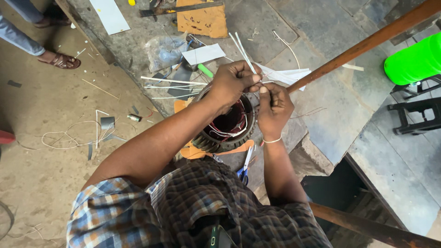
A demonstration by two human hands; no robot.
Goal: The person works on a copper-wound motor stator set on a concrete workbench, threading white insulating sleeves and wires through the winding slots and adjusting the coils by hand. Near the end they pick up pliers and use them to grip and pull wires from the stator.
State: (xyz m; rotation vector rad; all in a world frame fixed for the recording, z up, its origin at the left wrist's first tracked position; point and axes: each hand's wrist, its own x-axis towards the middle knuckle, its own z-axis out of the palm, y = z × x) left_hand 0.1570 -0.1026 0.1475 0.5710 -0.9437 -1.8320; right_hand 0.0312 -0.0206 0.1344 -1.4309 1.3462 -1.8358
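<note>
A round finned motor stator [225, 131] with reddish copper windings and white insulation sits on the stone slab bench [330, 105] in front of me. Both hands meet just above its far rim. My left hand [233, 82] pinches a thin white sleeve or wire end [245, 55] that sticks up and away. My right hand [274, 106] touches the same strand from below, fingertips pressed against the left thumb. A thin band circles my right wrist.
Blue-handled scissors [245, 169] lie near the stator. White paper strips [287, 74], a plastic bag [164, 51], cardboard [204, 20] and a green marker [206, 70] litter the bench. A wooden pole [367, 43] crosses it. A green container [413, 59] stands right. Another person's sandalled foot [59, 59] is on the floor.
</note>
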